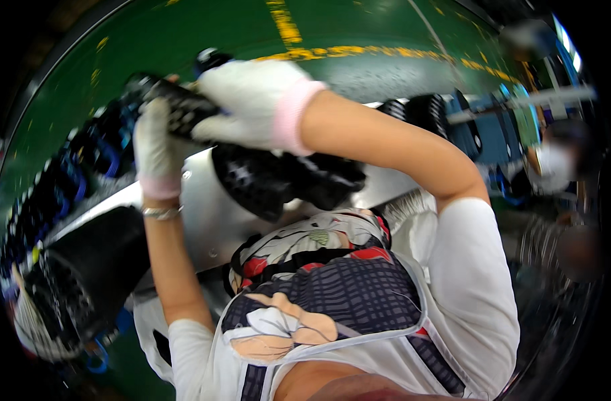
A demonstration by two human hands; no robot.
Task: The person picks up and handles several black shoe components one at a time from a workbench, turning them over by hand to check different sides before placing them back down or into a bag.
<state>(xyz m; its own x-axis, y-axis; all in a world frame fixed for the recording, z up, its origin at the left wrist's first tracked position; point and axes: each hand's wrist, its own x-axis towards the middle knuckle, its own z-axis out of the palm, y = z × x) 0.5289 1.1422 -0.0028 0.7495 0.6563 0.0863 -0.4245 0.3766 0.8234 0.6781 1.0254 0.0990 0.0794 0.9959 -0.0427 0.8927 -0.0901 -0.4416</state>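
Note:
My left hand (pixel 160 144), in a white glove with a pink cuff, grips the near left side of a dark, glossy piece with a knobbly, sole-like surface (pixel 180 120). My right hand (pixel 249 107), gloved the same way, closes on the right side of that piece, thumb along its edge. Blur hides the piece's full shape. Just below my hands, several shiny black, boot-like pieces (pixel 252 182) lie on a bare metal surface (pixel 197 175).
A large black boot-like piece (pixel 105 250) rests by my left forearm. Dark and blue pieces (pixel 85 164) line the far left edge. More black and blue-grey pieces (pixel 482 127) hang at the right, near other people. Beyond lies a green floor (pixel 205 27) with yellow markings.

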